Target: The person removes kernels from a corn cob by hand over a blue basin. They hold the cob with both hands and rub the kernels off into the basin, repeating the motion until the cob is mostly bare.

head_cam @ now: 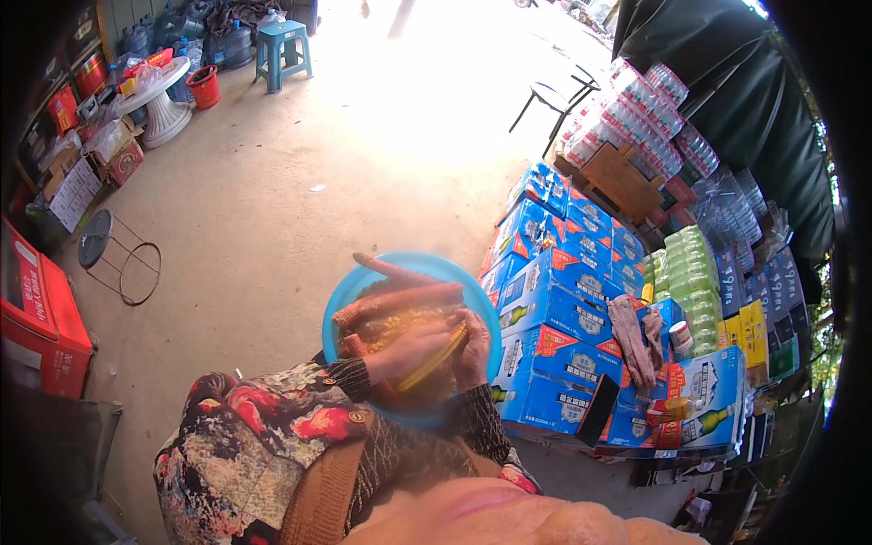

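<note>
A light blue plastic basin [334, 286] lies before me, holding loose yellow corn kernels [402, 325] and several reddish stripped corncobs [402, 302]. One cob sticks out over the far rim. Between my hands is a yellow ear of corn [429, 368], slanting from lower left to upper right. My right hand [473, 351] is closed around its upper end, close to the basin's right side. From the left, my left hand [419, 346] reaches over the kernels, its blurred fingers against the same ear near the right hand. Part of the ear's upper end is hidden by the fingers.
Stacked blue beer cartons [558, 340] stand close at the right, with a dark phone [598, 411] and pinkish cloth [630, 340] on them. A wire-framed stool [97, 238] and a red chest [48, 320] are at left. Farther off are a teal stool [283, 51] and bottled drinks [633, 116].
</note>
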The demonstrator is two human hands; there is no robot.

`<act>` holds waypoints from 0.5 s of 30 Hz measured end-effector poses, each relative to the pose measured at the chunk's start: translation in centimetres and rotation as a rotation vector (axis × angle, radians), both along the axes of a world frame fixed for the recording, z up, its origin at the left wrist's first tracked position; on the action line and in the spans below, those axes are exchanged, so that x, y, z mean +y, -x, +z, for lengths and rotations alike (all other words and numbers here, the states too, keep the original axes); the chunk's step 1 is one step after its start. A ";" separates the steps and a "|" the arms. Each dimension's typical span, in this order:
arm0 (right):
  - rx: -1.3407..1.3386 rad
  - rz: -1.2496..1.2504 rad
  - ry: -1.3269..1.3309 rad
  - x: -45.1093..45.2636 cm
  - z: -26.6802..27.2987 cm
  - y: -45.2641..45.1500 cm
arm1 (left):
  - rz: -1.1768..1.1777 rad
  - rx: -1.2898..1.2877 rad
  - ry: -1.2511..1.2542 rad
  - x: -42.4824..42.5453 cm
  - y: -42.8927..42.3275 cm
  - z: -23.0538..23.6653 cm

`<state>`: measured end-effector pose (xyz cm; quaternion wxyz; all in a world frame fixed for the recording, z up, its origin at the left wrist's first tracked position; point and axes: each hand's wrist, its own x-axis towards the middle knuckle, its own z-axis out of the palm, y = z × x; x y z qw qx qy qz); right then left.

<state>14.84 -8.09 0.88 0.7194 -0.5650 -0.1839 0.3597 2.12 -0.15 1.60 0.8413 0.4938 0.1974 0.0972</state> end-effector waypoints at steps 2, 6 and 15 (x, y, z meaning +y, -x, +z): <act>0.079 0.006 -0.042 0.2 -0.1 0.2 | 0.022 0.018 -0.043 0.1 0.3 0.6; 0.094 -0.023 -0.050 0.0 -0.6 -0.1 | 0.061 -0.046 -0.068 -0.4 0.1 1.3; 0.149 -0.040 -0.035 0.3 0.9 0.8 | 0.133 -0.045 -0.234 -0.5 -0.3 1.2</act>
